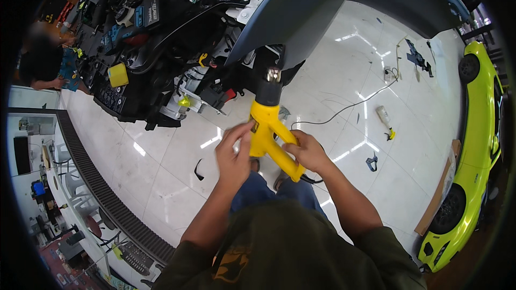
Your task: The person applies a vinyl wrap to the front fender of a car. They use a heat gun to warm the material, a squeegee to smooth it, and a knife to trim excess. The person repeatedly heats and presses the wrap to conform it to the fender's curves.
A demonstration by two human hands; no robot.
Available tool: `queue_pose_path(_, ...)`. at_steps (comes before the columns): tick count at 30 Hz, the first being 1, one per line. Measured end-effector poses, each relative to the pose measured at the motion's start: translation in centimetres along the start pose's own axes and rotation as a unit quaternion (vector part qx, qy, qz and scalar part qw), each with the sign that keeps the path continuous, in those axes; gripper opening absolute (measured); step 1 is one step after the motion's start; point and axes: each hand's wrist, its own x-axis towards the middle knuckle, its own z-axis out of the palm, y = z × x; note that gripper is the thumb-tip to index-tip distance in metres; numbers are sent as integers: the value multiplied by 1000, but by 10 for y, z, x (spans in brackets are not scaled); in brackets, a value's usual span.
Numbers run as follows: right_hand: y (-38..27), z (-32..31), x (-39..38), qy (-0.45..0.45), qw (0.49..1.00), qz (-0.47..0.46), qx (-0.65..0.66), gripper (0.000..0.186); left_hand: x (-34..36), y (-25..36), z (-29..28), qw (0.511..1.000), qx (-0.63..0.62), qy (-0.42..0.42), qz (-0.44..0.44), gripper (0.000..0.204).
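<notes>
A yellow heat gun [262, 140] with a black collar and a metal nozzle [273, 75] is held in front of my body, its nozzle pointing away from me. My right hand [310, 152] is wrapped round its handle. On the other side, my left hand [235, 153] has its fingers and thumb against the yellow body, steadying it. Just beyond the nozzle hangs the dark grey-blue fender panel [301, 13] of a car whose front is stripped down. A black cable leaves the handle's end near my right wrist.
The opened engine bay [161, 37] fills the upper left, with a yellow sponge [118, 75] on it. A cord, a spray bottle [384, 115] and loose parts lie on the white tiled floor. A lime-green car [473, 145] stands right. Another person [40, 64] is at far left.
</notes>
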Motion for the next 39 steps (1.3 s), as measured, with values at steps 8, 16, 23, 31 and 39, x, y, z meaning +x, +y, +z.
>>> queue_pose_path(8,59,-15,-70,23,986,119,-116,45,105,-33,112,996,-59,37,54,29)
queue_pose_path(16,75,-6,-84,47,971,197,-125,47,136,-17,130,974,-213,71,25,27)
queue_pose_path(23,90,-3,-105,87,948,274,-139,46,146,-24,133,934,-348,82,-13,18)
queue_pose_path(31,100,-6,-119,112,925,326,-160,46,162,-40,121,908,-417,31,-31,8)
queue_pose_path(39,94,-5,-116,110,924,332,-153,44,156,-33,127,843,-527,73,-81,12)
